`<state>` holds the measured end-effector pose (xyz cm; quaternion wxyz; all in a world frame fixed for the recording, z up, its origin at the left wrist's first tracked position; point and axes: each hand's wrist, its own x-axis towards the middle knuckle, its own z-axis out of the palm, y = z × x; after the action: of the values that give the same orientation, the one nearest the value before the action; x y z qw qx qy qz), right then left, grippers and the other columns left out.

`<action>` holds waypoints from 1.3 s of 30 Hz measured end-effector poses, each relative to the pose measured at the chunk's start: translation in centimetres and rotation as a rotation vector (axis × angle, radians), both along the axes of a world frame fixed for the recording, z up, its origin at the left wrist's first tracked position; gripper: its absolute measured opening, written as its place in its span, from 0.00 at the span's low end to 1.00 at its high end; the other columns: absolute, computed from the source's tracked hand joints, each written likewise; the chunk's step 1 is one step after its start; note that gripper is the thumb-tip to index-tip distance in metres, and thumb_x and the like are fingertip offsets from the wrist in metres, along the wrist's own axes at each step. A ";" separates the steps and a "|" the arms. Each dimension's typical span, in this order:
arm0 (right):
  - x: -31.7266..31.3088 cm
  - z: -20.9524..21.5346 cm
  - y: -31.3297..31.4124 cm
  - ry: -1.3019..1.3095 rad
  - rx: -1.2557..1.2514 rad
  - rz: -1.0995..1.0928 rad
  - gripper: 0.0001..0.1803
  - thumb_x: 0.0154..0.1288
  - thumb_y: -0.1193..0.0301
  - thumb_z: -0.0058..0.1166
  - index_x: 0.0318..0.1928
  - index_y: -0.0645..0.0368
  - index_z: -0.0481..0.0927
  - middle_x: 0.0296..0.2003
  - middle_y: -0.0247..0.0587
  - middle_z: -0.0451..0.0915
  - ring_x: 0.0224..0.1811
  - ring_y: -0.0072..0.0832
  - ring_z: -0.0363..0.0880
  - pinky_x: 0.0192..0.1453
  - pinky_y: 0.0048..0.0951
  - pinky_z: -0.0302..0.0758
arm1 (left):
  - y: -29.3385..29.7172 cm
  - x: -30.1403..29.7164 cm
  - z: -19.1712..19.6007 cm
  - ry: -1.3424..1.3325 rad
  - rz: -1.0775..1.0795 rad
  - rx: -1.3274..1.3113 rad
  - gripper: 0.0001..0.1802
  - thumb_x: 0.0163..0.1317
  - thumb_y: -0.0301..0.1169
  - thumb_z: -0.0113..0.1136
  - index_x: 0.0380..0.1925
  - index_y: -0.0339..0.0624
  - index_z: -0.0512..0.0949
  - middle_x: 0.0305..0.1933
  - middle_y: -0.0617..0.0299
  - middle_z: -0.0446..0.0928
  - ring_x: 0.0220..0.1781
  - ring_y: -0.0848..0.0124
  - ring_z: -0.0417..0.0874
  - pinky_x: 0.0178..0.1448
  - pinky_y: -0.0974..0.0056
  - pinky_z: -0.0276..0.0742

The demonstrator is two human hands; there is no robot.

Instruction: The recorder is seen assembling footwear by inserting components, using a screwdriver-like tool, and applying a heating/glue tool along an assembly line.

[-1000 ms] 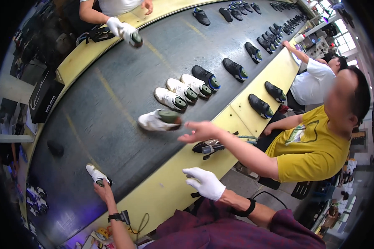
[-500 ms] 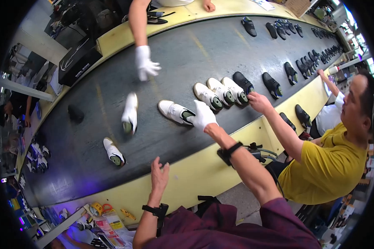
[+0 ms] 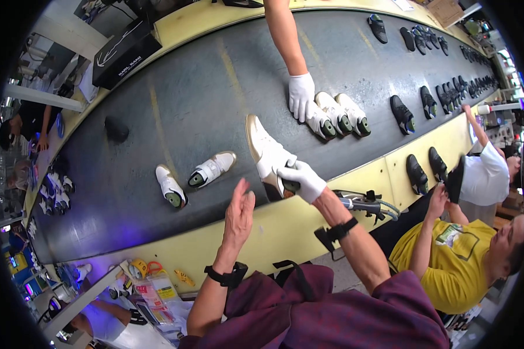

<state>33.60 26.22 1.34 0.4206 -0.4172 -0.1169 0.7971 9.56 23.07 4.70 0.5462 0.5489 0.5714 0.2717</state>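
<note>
My right hand (image 3: 303,179), in a white glove, grips a white sneaker (image 3: 265,142) by its heel end. The sneaker is tilted over the belt's near edge, its tan sole edge showing and its toe pointing away. Bare and empty, my left hand (image 3: 239,212) is held up beside it, fingers stretched out. Left of my hands, two white sneakers with green insoles, one upright-pointing (image 3: 170,185) and one slanted (image 3: 212,168), lie on the dark conveyor belt (image 3: 198,99). Across the belt, a co-worker's gloved hand (image 3: 301,96) touches the leftmost of three white sneakers (image 3: 336,113).
Several black shoes (image 3: 402,113) stand along the belt to the right, with two more (image 3: 416,173) on the yellow ledge (image 3: 378,174). A person in yellow (image 3: 448,256) sits at the right. A black box (image 3: 125,55) rests at the far left; a dark object (image 3: 116,128) lies on the belt.
My right hand has raised the white sneaker off the belt and tilted it. The co-worker's gloved hand moved right to the white sneakers. The neighbour's hand drew back, and the black shoe there left the belt.
</note>
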 end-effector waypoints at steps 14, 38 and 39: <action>-0.8 9.2 -9.8 -0.025 0.176 -0.106 0.26 0.68 0.69 0.70 0.62 0.61 0.77 0.45 0.31 0.84 0.44 0.18 0.81 0.48 0.24 0.78 | -3.9 4.8 8.8 -0.185 -0.005 0.020 0.32 0.81 0.45 0.52 0.72 0.31 0.67 0.63 0.39 0.79 0.63 0.46 0.82 0.67 0.53 0.75; -2.9 12.1 -18.4 -0.359 0.219 0.199 0.29 0.65 0.67 0.73 0.63 0.62 0.79 0.52 0.33 0.84 0.54 0.21 0.81 0.60 0.28 0.78 | -13.6 2.3 8.0 -0.236 0.144 -0.019 0.33 0.74 0.55 0.61 0.54 0.29 0.79 0.46 0.63 0.80 0.48 0.73 0.76 0.52 0.64 0.75; -2.8 12.1 -18.6 -0.348 0.277 0.183 0.24 0.66 0.68 0.72 0.60 0.61 0.81 0.49 0.30 0.84 0.51 0.20 0.80 0.57 0.27 0.78 | -14.2 2.3 7.5 -0.310 0.124 0.068 0.32 0.74 0.54 0.62 0.54 0.30 0.76 0.46 0.50 0.80 0.48 0.66 0.78 0.54 0.58 0.76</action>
<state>30.75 7.63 13.45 0.3733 -0.4744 -0.3334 0.7242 11.83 8.89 12.20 0.5912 0.4822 0.5035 0.4055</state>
